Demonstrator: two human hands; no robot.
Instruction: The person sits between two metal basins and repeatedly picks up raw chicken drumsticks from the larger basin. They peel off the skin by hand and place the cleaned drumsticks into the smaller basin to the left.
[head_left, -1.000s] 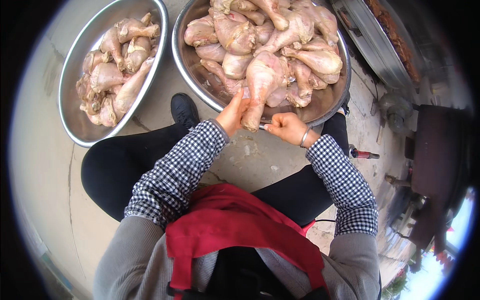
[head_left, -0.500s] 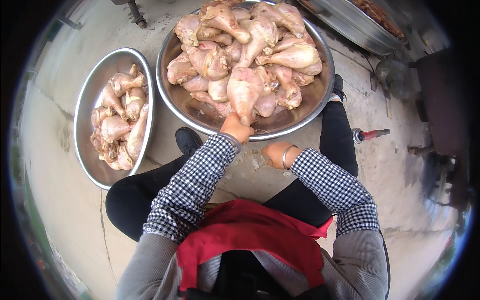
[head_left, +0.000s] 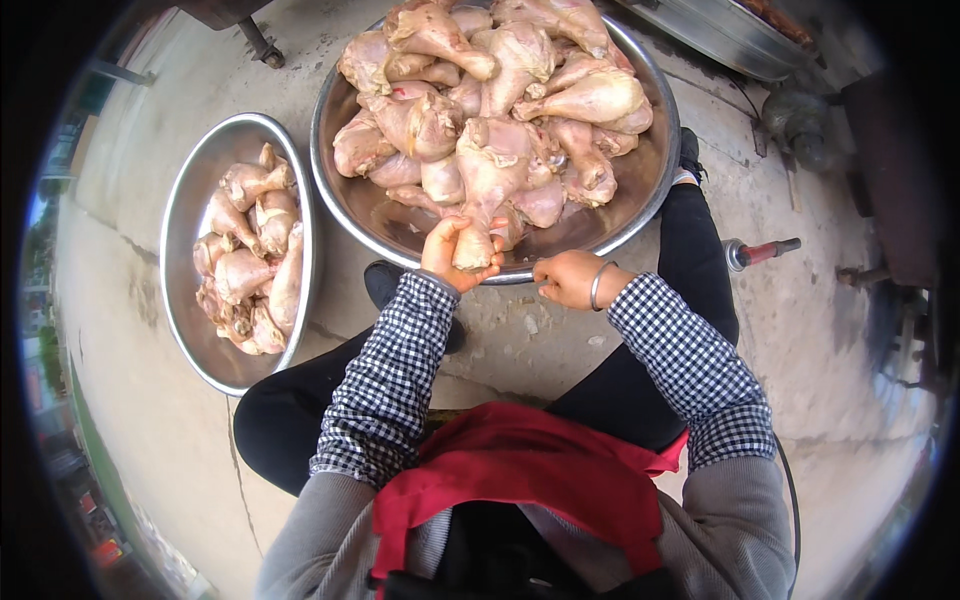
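Note:
A wide steel bowl (head_left: pixel 640 212) in front of me holds a heap of raw, pale chicken drumsticks (head_left: pixel 590 98). At its near rim my left hand (head_left: pixel 440 248) is closed around the narrow end of one chicken drumstick (head_left: pixel 490 165). The meaty end of this piece points away from me and rests against the heap. My right hand (head_left: pixel 570 280), with a bangle at the wrist, is just right of it by the rim. Its fingers are curled in, and whatever they may hold is hidden.
To the left stands a smaller steel bowl (head_left: pixel 222 362) with several drumsticks (head_left: pixel 243 275). A red-handled tool (head_left: pixel 765 252) lies on the concrete floor (head_left: pixel 830 370) at right. Further off are a metal tray (head_left: pixel 715 35), dark equipment (head_left: pixel 890 180) and a caster leg (head_left: pixel 262 45).
My left hand has turned and now wraps the drumstick's narrow end from the left and below. My right hand has come up to the bowl's rim. The view has shifted slightly.

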